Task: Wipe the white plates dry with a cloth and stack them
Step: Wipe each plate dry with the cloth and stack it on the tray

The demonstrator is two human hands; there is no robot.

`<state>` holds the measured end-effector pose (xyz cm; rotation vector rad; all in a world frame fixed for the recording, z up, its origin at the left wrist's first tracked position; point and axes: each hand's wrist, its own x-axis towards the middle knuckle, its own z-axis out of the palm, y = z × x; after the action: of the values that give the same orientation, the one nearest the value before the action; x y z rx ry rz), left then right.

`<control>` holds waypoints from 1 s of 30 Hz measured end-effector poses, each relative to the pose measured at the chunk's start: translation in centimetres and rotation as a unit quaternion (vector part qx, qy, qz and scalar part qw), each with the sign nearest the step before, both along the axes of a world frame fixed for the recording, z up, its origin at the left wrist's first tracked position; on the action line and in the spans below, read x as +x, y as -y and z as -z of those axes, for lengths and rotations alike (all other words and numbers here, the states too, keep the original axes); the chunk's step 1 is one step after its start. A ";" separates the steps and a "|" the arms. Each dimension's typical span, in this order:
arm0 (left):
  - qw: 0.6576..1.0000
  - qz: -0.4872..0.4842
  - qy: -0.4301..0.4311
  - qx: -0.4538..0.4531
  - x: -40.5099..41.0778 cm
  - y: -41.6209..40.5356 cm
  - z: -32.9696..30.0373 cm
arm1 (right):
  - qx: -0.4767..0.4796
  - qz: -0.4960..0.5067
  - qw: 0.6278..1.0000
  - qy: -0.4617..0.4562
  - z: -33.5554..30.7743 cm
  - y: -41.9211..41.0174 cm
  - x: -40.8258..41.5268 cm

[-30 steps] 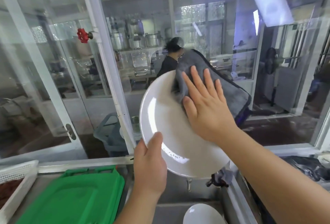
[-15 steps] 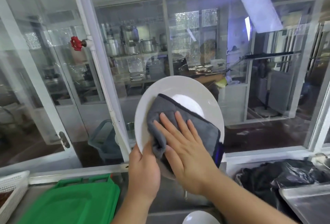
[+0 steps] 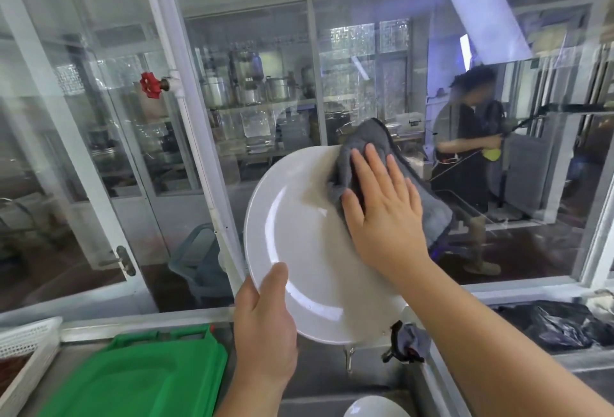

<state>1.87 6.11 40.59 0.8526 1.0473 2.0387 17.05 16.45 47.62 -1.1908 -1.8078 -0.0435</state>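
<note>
Currently, head view only: left hand [image 3: 265,327] grips the lower-left rim of the white plate [image 3: 299,237], thumb over the front face, fingers hidden behind. Plate is held up tilted, face toward the camera, above the bench [image 3: 332,380]. Right hand [image 3: 382,207] lies flat with straight fingers, pressing the grey cloth [image 3: 365,144] against the plate's upper-right part; cloth spills over the top rim and hangs behind the right edge.

Progress, judged: mid-wipe on this plate. A few droplets and a wet-looking streak show near the centre and lower face, so drying looks unfinished. Back of the plate cannot be seen. Another white plate [image 3: 375,408] sits at the bottom edge, only partly in frame; cannot tell whether it is dry or part of a stack. Stacking of the held plate is not yet done.

Versus half a second ago: cloth and right hand have moved from the plate's lower middle up to the upper right. Plate face is now mostly uncovered. Left hand keeps the same rim hold. Green tray [image 3: 133,380] lies lower left, white basket [image 3: 26,340] far left.
</note>
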 end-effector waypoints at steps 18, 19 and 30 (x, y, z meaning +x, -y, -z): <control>0.996 -0.008 0.089 0.023 1.2 -0.9 -0.8 | -0.363 -0.265 0.591 -0.670 7.0 3.8 0.2; 0.997 0.002 0.080 0.010 1.2 -1.1 -0.6 | -0.354 -0.261 0.595 -0.673 7.0 3.8 0.3; 0.972 0.170 -0.113 -0.119 -5.4 -2.7 -5.5 | -0.340 -0.278 0.734 -0.518 4.2 -1.3 6.6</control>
<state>-3.56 8.77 46.04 1.0717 1.1512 1.5229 23.65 17.71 43.38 -0.7520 -1.0331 1.4571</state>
